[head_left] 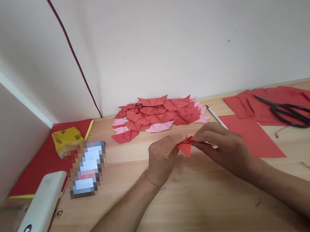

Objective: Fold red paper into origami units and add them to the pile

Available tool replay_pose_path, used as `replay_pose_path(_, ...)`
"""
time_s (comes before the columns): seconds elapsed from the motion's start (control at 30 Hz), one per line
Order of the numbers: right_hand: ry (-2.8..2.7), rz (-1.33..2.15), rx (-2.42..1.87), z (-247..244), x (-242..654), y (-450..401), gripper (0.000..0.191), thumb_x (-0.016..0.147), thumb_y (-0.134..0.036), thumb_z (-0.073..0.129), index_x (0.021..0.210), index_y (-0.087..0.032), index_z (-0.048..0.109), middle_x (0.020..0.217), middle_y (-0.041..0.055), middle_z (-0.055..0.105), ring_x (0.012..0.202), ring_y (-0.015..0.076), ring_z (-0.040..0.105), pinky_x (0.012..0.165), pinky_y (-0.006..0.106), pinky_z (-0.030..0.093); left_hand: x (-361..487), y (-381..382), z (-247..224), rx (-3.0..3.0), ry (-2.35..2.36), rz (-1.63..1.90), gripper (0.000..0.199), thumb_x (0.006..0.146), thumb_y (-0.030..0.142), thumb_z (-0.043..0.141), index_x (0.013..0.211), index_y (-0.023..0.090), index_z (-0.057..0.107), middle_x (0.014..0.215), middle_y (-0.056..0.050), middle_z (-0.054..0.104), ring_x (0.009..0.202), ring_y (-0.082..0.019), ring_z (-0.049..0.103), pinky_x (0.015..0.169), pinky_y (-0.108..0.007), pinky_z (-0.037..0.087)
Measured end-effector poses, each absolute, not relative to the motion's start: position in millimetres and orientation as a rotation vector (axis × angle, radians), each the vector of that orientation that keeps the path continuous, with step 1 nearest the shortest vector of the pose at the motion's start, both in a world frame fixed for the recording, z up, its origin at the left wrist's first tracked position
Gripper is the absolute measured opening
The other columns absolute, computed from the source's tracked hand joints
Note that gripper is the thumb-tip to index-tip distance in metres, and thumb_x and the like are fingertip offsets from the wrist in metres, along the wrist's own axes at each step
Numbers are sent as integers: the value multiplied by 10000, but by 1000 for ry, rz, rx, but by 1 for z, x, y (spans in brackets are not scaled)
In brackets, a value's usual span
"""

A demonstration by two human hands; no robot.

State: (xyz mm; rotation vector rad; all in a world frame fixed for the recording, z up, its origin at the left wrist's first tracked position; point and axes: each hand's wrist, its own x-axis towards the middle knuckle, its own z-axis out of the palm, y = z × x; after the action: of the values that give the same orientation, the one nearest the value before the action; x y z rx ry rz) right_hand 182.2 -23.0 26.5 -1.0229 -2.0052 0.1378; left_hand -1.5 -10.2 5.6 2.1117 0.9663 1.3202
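Between my two hands, a small folded piece of red paper is held just above the wooden table, one pointed corner facing down. My left hand pinches its left side with the fingers closed. On the other side, the fingers and thumb of my right hand are closed on its right edge. Part of the paper is hidden behind the fingers. Beyond my hands lies a heap of folded red and pink paper pieces with pointed ends, close to the wall.
Black-handled scissors rest on red paper pieces at the right. A white pen lies near a flat red sheet. Leftward are a pixelated phone, a white power bank and a yellow packet on dark red sheets.
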Motion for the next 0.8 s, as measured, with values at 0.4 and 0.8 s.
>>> replay_pose_path(0.4,-1886,646,-1277,24,180,-15,110,847,-319,585,819,-213,573,762,18,646,628,145,562,575,274,445,10,-12,13,1449,1014,1005,187,803,284,561,685,140,557,588,27,513,474,-71,446,476,-199,341)
replay_pose_path(0.8,-1776,924,-1374,19,185,-6,153,787,-304,618,677,-199,603,689,-8,624,641,140,554,591,257,415,16,-7,5,1213,963,821,209,750,330,597,716,131,545,555,45,462,427,-48,369,434,-195,263)
